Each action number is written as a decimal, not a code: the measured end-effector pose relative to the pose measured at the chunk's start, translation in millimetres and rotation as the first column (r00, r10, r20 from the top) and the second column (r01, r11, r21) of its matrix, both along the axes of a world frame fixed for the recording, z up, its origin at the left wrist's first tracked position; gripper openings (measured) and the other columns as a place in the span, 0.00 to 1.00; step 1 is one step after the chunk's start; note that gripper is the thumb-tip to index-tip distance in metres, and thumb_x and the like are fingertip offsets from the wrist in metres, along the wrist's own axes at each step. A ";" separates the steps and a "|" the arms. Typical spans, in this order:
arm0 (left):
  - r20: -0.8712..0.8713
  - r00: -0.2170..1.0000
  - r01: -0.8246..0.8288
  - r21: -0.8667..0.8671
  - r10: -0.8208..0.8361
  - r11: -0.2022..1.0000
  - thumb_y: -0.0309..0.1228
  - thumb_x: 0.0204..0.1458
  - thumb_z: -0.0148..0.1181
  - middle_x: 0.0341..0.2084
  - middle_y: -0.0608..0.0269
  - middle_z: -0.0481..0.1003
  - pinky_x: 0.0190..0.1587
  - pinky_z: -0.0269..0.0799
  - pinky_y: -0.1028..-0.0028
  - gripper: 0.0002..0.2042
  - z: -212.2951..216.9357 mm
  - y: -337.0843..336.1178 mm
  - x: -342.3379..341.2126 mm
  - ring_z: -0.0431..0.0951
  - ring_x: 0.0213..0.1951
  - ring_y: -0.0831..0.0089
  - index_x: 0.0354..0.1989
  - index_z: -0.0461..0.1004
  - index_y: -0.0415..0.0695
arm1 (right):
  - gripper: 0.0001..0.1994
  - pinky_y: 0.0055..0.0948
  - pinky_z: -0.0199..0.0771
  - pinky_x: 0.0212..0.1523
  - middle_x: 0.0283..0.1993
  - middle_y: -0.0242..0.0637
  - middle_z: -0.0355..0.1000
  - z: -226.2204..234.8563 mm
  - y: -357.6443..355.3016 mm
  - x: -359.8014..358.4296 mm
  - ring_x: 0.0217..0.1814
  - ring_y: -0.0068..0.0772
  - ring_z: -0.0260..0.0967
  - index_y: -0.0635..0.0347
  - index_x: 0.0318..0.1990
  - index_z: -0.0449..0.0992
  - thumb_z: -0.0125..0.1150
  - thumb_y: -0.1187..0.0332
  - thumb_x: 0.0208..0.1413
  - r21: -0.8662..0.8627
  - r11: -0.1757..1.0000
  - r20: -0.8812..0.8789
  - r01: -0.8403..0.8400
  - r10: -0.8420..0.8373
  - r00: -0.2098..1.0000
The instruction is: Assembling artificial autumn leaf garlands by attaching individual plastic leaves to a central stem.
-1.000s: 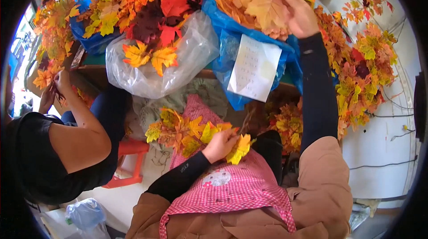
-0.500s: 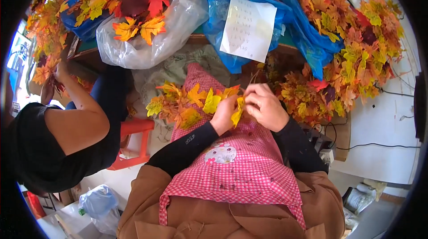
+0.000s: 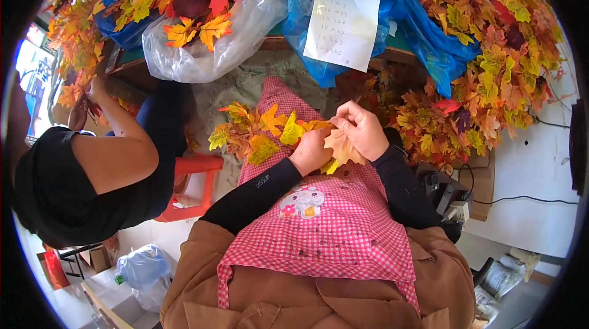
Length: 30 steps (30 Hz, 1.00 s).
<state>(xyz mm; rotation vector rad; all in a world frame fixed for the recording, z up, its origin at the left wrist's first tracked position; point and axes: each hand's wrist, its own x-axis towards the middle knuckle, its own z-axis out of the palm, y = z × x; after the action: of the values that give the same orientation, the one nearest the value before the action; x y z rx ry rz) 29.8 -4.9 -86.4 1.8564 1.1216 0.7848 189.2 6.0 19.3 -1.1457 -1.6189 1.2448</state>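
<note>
A garland of artificial maple leaves in orange and yellow stretches leftward across my lap, over a pink checked apron. My left hand is closed around its right end. Beside those fingers a peach-coloured artificial leaf shows between my hands, overlapping the right palm. A yellow leaf pokes out beneath it. My right hand is raised just right of the left one, thumb and forefinger pinched together. Whatever thin thing may be in that pinch is too small to make out.
A clear plastic bag and a blue bag of leaves lie on the table ahead, with a handwritten paper. Leaf garlands heap up at right. Another person works at left by a red stool.
My right hand has turned and lifted slightly, its fingers now pinched upward. The peach leaf has come into sight between my hands. My left hand keeps its hold on the garland.
</note>
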 end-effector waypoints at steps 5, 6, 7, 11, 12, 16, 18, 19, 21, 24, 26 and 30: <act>0.040 0.998 -0.037 -0.106 0.042 0.994 0.24 0.38 0.64 0.35 0.47 0.77 0.42 0.73 0.64 0.20 44.0 -1.7 -3.2 0.78 0.39 0.53 0.43 0.72 0.36 | 0.05 0.25 0.73 0.37 0.31 0.38 0.73 -24.1 -7.0 2.1 0.34 0.25 0.73 0.66 0.40 0.70 0.55 0.77 0.57 0.028 1.000 0.122 -0.009 0.006 0.992; 0.021 0.998 -0.059 -0.117 0.062 0.991 0.21 0.39 0.63 0.36 0.47 0.77 0.43 0.74 0.63 0.19 43.7 -2.7 -2.6 0.78 0.40 0.51 0.44 0.72 0.36 | 0.06 0.26 0.73 0.37 0.32 0.39 0.74 -24.9 -8.7 2.3 0.34 0.27 0.74 0.65 0.40 0.71 0.55 0.76 0.56 0.049 0.999 0.119 -0.011 0.005 0.993; 0.020 0.998 -0.059 -0.117 0.062 0.991 0.21 0.39 0.63 0.36 0.47 0.77 0.43 0.74 0.63 0.19 45.0 -4.5 -2.5 0.78 0.40 0.51 0.44 0.72 0.36 | 0.06 0.26 0.73 0.37 0.32 0.39 0.74 -25.5 -10.4 2.5 0.34 0.27 0.74 0.65 0.40 0.71 0.55 0.76 0.56 0.049 0.999 0.118 -0.010 0.004 0.993; 0.056 0.990 -0.128 -0.037 0.130 0.991 0.22 0.44 0.60 0.34 0.45 0.76 0.40 0.74 0.62 0.14 45.4 -4.5 1.5 0.78 0.38 0.52 0.41 0.73 0.38 | 0.07 0.29 0.74 0.38 0.33 0.43 0.76 -32.7 -13.4 5.5 0.35 0.35 0.76 0.65 0.41 0.74 0.56 0.75 0.55 0.044 0.995 0.190 0.089 -0.095 0.977; 0.108 0.978 -0.175 -0.023 0.177 0.984 0.23 0.46 0.59 0.33 0.45 0.76 0.38 0.74 0.63 0.12 45.8 -3.2 3.9 0.78 0.37 0.52 0.40 0.73 0.38 | 0.07 0.30 0.74 0.38 0.34 0.45 0.77 -34.5 -14.1 5.3 0.36 0.38 0.77 0.64 0.41 0.74 0.56 0.75 0.55 0.097 0.988 0.224 0.120 -0.139 0.965; 0.321 0.899 -0.345 0.099 0.298 0.933 0.23 0.52 0.56 0.27 0.48 0.75 0.34 0.73 0.67 0.06 56.3 4.1 8.2 0.78 0.32 0.54 0.38 0.73 0.39 | 0.08 0.36 0.74 0.39 0.36 0.48 0.75 -29.4 -6.9 9.7 0.38 0.48 0.74 0.63 0.40 0.75 0.57 0.74 0.51 0.330 0.935 0.347 0.128 -0.246 0.905; 0.296 0.901 -0.337 0.021 0.316 0.941 0.24 0.54 0.56 0.25 0.51 0.74 0.31 0.72 0.71 0.05 72.8 5.6 6.9 0.77 0.27 0.62 0.37 0.73 0.39 | 0.09 0.33 0.72 0.40 0.35 0.44 0.74 -23.4 -1.4 11.6 0.38 0.45 0.73 0.64 0.41 0.75 0.56 0.78 0.52 0.397 0.909 0.343 0.124 -0.272 0.899; 0.426 0.854 -0.335 0.008 0.300 0.942 0.24 0.55 0.56 0.23 0.56 0.74 0.29 0.70 0.75 0.04 62.0 7.3 9.6 0.74 0.24 0.73 0.37 0.73 0.39 | 0.08 0.32 0.71 0.39 0.35 0.43 0.73 -13.7 -2.5 10.8 0.38 0.44 0.72 0.64 0.40 0.75 0.56 0.78 0.52 0.414 0.905 0.353 0.097 -0.258 0.899; 0.415 0.859 -0.320 -0.025 0.301 0.947 0.23 0.56 0.55 0.25 0.62 0.75 0.31 0.69 0.78 0.04 65.2 9.9 8.0 0.73 0.27 0.79 0.38 0.73 0.38 | 0.06 0.30 0.71 0.39 0.35 0.41 0.73 -5.5 0.7 10.4 0.38 0.40 0.72 0.64 0.38 0.75 0.57 0.78 0.53 0.449 0.888 0.345 0.097 -0.272 0.898; 0.430 0.856 -0.294 -0.048 0.285 0.955 0.23 0.58 0.53 0.29 0.67 0.76 0.35 0.70 0.82 0.05 68.8 8.3 7.5 0.72 0.31 0.84 0.40 0.72 0.37 | 0.05 0.28 0.71 0.40 0.35 0.39 0.73 -6.7 2.3 7.3 0.38 0.35 0.72 0.64 0.38 0.74 0.57 0.76 0.55 0.430 0.889 0.283 0.154 -0.295 0.913; 0.434 0.848 -0.252 -0.175 0.305 0.952 0.22 0.58 0.52 0.30 0.66 0.76 0.36 0.70 0.81 0.05 68.7 7.1 7.0 0.72 0.32 0.84 0.40 0.72 0.37 | 0.04 0.27 0.71 0.41 0.35 0.38 0.73 -7.6 2.8 6.4 0.39 0.33 0.72 0.65 0.38 0.74 0.56 0.76 0.56 0.410 0.891 0.231 0.196 -0.310 0.922; 0.446 0.853 -0.267 -0.077 0.273 0.961 0.21 0.57 0.52 0.31 0.66 0.76 0.36 0.70 0.81 0.05 64.0 5.7 7.9 0.72 0.33 0.83 0.40 0.72 0.37 | 0.05 0.24 0.71 0.41 0.36 0.37 0.73 -8.5 1.7 4.5 0.39 0.30 0.72 0.65 0.38 0.74 0.57 0.74 0.56 0.397 0.896 0.217 0.202 -0.305 0.927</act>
<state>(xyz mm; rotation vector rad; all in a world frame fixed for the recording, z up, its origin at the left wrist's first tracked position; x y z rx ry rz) 37.7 0.8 -22.4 1.4086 1.0826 1.2941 193.7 7.7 10.8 -1.2765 -1.7411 0.5955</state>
